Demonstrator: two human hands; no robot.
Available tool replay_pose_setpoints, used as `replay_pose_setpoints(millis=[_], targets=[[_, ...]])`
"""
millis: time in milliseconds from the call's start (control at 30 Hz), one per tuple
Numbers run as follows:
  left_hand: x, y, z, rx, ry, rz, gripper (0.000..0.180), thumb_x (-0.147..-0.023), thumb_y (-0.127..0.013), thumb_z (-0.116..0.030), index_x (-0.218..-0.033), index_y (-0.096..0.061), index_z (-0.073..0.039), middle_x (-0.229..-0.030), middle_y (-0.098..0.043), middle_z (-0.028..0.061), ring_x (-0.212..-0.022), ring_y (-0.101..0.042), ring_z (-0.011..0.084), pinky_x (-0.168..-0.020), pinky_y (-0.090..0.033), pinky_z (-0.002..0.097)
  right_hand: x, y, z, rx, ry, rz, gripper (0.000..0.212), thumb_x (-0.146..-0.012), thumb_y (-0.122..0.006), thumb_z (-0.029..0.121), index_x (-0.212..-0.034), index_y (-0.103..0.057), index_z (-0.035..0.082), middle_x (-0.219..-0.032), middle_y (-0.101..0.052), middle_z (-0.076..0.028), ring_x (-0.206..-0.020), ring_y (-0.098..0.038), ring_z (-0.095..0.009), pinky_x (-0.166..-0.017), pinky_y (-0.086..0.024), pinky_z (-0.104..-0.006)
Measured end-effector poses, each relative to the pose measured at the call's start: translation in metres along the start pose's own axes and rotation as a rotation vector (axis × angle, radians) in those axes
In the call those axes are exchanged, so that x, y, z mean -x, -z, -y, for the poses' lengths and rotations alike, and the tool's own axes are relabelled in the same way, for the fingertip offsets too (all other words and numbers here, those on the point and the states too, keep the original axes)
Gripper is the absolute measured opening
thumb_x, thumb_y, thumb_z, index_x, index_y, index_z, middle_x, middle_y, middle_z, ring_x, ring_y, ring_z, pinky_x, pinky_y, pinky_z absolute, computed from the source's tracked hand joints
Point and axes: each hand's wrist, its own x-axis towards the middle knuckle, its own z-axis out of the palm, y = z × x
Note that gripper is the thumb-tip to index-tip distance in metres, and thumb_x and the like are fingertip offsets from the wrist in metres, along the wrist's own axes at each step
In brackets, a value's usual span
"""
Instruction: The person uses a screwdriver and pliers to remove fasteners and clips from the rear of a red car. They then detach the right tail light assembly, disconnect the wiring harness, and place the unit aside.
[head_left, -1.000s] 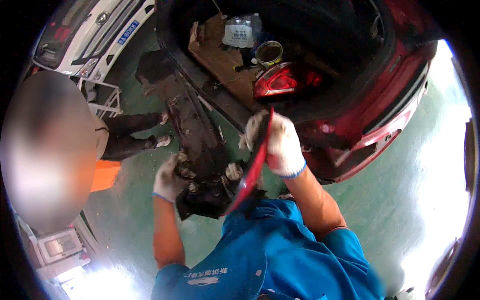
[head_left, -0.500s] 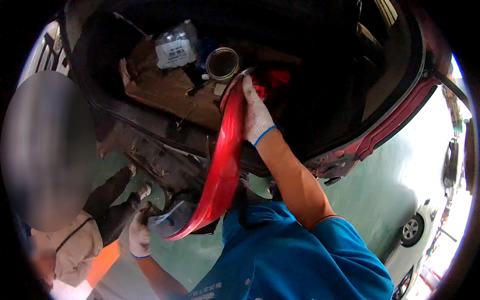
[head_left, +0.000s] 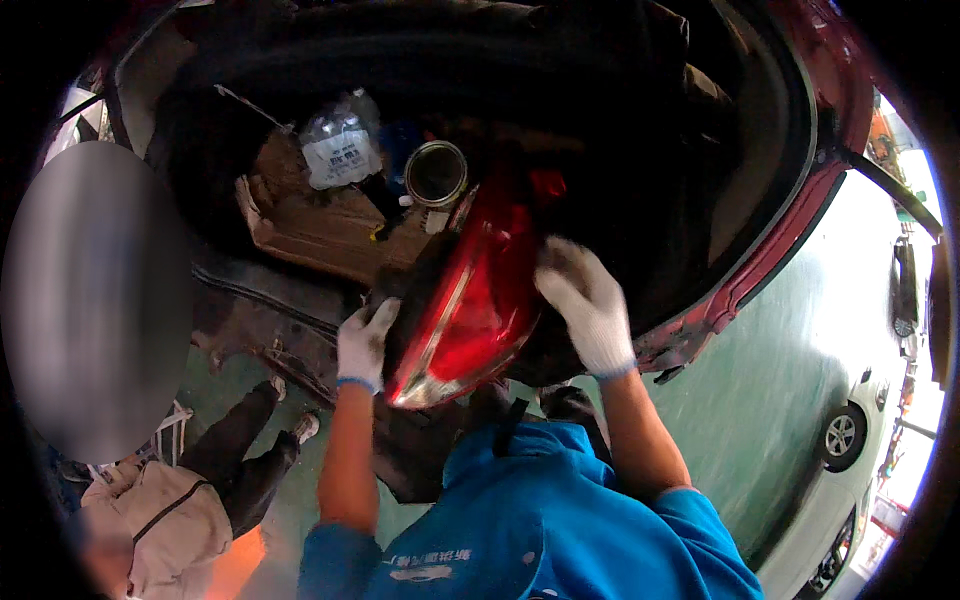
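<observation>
A red car tail light (head_left: 480, 300) with a clear, silvery lower edge hangs tilted over the rear sill of an open car boot. My left hand (head_left: 365, 345), in a white knit glove, grips its dark left side, thumb toward me and the other fingers partly hidden. At the light's right edge, my gloved right hand (head_left: 590, 300) has its fingers bent against it; the fingertips are dark and hard to make out. Just beyond the light stands a round open tin (head_left: 436, 173).
In the boot lie a cardboard sheet (head_left: 320, 230), a clear plastic bag with a white label (head_left: 342, 150) and a yellow-and-black tool (head_left: 385, 228). A person in a beige top (head_left: 180, 520) is close on my left. A white car (head_left: 835, 490) stands at right.
The tail light has turned to show its broad red face. My left hand has come up from low left to its side; my right hand has moved from its top to its right edge.
</observation>
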Motion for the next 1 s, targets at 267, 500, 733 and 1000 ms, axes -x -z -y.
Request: replay_pose_setpoints(millis=[267, 500, 733, 1000], targets=[[-0.106, -0.120, 0.041, 0.135, 0.105, -0.068, 0.053, -0.098, -0.064, -0.042, -0.119, -0.065, 0.007, -0.111, -0.070, 0.0170, -0.098, -0.063, 0.0256, -0.089, -0.049, 0.0411, 0.093, 0.085, 0.030, 0.015, 0.131, -0.282, 0.034, -0.092, -0.064, 0.012, -0.120, -0.065, -0.008, -0.111, -0.069, -0.011, -0.099, -0.065, -0.017, -0.088, -0.051, -0.0288], [-0.162, -0.254, 0.004, -0.061, -0.007, -0.420, 0.051, -0.103, -0.054, -0.042, -0.118, -0.064, 0.006, -0.111, -0.068, 0.0284, -0.104, -0.065, 0.0431, -0.087, -0.051, 0.0489, 0.103, 0.099, 0.012, 0.052, 0.175, -0.392, 0.031, -0.093, -0.062, 0.010, -0.117, -0.065, -0.009, -0.108, -0.068, -0.012, -0.094, -0.063, -0.017, -0.083, -0.050, -0.0278], [-0.214, -0.351, -0.034, 0.550, 0.037, -0.431, 0.058, -0.101, -0.055, -0.045, -0.128, -0.061, 0.007, -0.121, -0.066, 0.0298, -0.113, -0.062, 0.0470, -0.096, -0.049, 0.0520, 0.080, 0.102, 0.003, 0.105, 0.076, -0.348, 0.027, -0.091, -0.063, 0.007, -0.113, -0.067, -0.009, -0.103, -0.069, -0.010, -0.091, -0.062, -0.015, -0.084, -0.050, -0.0279], [-0.291, -0.406, 0.020, -0.362, -0.374, 0.270, 0.037, -0.099, -0.057, -0.027, -0.130, -0.059, -0.009, -0.126, -0.064, 0.0197, -0.113, -0.062, 0.0357, -0.092, -0.053, 0.0458, 0.059, 0.122, -0.008, 0.274, 0.094, -0.365, 0.021, -0.088, -0.068, 0.008, -0.100, -0.072, -0.009, -0.090, -0.068, -0.006, -0.084, -0.061, -0.013, -0.079, -0.049, -0.0276]])
